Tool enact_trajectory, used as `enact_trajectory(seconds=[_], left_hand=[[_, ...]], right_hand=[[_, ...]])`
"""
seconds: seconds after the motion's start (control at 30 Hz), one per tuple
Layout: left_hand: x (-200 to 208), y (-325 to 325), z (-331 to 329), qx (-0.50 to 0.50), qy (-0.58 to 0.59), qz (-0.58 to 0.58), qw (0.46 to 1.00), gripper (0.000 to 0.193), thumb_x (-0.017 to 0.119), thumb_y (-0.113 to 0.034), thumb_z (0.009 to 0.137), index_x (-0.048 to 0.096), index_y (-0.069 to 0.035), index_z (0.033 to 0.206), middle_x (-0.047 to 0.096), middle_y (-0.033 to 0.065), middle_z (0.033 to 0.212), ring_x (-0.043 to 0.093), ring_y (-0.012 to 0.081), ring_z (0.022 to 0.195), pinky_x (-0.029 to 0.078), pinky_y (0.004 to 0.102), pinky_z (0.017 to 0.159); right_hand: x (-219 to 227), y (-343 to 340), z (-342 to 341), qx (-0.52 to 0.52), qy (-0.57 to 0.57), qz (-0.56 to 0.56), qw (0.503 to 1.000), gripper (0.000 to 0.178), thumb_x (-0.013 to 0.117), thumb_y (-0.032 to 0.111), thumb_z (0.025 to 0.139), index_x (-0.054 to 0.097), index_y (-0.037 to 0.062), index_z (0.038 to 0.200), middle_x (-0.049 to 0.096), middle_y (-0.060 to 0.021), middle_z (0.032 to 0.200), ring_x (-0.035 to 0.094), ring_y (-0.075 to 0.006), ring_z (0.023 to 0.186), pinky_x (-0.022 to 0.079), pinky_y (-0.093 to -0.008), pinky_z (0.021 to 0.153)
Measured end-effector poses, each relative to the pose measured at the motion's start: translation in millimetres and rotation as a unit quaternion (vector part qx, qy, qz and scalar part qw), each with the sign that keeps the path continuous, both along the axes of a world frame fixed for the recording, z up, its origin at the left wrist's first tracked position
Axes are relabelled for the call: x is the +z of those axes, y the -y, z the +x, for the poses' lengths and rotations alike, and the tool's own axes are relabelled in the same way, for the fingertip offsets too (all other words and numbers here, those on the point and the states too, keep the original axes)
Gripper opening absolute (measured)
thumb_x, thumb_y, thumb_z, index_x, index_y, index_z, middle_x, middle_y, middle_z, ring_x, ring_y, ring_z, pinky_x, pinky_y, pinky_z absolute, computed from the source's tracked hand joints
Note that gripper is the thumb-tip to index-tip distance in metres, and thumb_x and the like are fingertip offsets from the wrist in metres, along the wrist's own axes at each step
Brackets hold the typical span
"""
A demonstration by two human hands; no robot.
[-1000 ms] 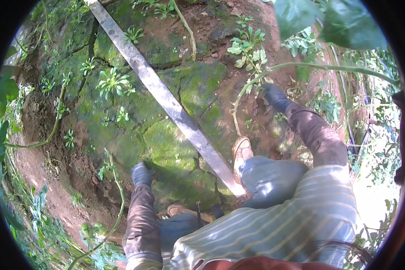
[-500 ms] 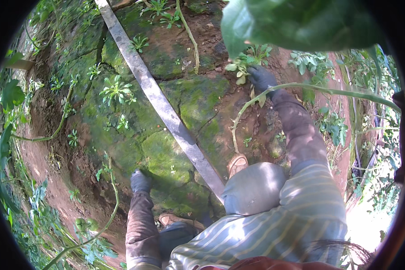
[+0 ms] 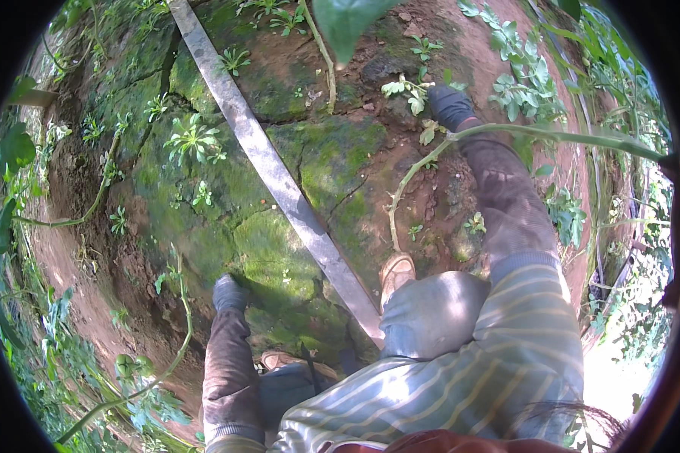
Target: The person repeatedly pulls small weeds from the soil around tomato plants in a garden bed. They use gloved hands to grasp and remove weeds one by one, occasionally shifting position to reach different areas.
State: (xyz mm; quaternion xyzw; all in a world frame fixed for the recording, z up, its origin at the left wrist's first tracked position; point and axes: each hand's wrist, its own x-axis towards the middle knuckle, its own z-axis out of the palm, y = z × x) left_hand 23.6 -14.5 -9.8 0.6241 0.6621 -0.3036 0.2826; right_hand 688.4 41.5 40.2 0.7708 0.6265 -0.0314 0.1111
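My right hand (image 3: 452, 107), in a dark glove, reaches far forward to the soil at the upper right. Its fingers look curled, and what they grip is hidden. Beside the fingertips is a pale, leafy sprig (image 3: 409, 92); whether the hand holds it I cannot tell. A withered yellowish leaf (image 3: 431, 132) hangs just below. My left hand (image 3: 230, 293), also gloved, is closed low over the mossy ground (image 3: 272, 245) at the lower left. Anything inside it is hidden.
A long flat strip (image 3: 272, 170) lies diagonally across the cracked ground. A bare stem (image 3: 536, 130) arches over my right forearm. Small weeds (image 3: 193, 140) dot the moss. A green leaf (image 3: 355, 23) hangs close at the top. Plants with green fruit (image 3: 132, 366) stand at left.
My right hand has shifted slightly forward and right beside the sprig. The large leaf in front has slid up and left in view, uncovering more soil. My left hand has barely moved.
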Motion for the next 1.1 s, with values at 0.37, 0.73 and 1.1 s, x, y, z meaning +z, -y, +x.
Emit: enact_trajectory(seconds=[0.37,0.73,1.1], left_hand=[[-6,-1,-6,-0.002,0.021,0.000,1.000,0.042,0.081,-0.029,0.058,0.068,-0.007,0.091,0.067,0.0173,0.096,0.064,0.0333,0.095,0.053,0.0407,0.082],[-20,5,-19,-0.021,0.022,0.019,0.999,0.041,0.075,-0.028,0.064,0.065,-0.006,0.096,0.065,0.0186,0.100,0.062,0.0350,0.097,0.051,0.0420,0.083],[-21,5,-18,0.004,0.037,0.022,0.999,0.038,0.077,-0.025,0.061,0.066,-0.008,0.093,0.066,0.0188,0.099,0.063,0.0349,0.096,0.051,0.0420,0.083]], right_hand=[[118,39,117,-0.177,0.138,0.162,0.961,0.035,0.040,0.029,0.092,0.054,0.0085,0.117,0.057,-0.0164,0.113,0.059,-0.0363,0.096,0.047,-0.0428,0.083],[-14,65,-26,-0.105,-0.146,0.032,0.983,0.046,0.068,0.024,0.078,0.053,0.0118,0.119,0.057,-0.0162,0.116,0.056,-0.0365,0.106,0.045,-0.0433,0.091],[9,67,22,-0.213,-0.338,0.197,0.896,0.036,0.073,0.013,0.075,0.059,0.0030,0.107,0.060,-0.0082,0.091,0.058,-0.0182,0.086,0.048,-0.0318,0.079]])
